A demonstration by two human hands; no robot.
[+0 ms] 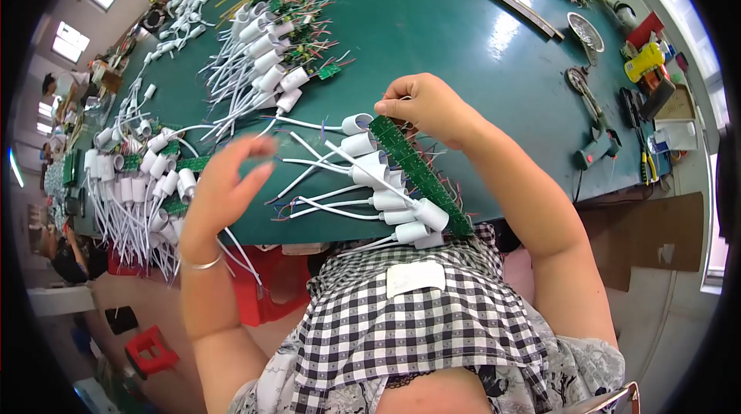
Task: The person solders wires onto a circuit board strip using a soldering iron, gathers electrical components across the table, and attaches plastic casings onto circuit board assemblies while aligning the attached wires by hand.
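My right hand point(429, 108) pinches the upper end of a long green circuit board strip point(417, 171), which slants down toward my apron. Thin coloured wires stick out along the strip's right side. White cylindrical sockets point(370, 169) with white cables lie in a row along its left side, one of them point(431, 215) on top of the others near the table edge. Over the table's left part, my left hand point(231, 179) is raised, slightly blurred, its thumb and fingers apart and nothing visible in it. Beside it lies a heap of similar white sockets point(133, 189) with dangling cables.
Another pile of sockets with small green boards point(266, 47) lies farther back on the green table point(432, 13). At right are a metal ruler-like bar point(521, 11), a metal dish point(585, 33), a green-handled tool point(597, 148) and a yellow bottle point(644, 63). A person works at the far left.
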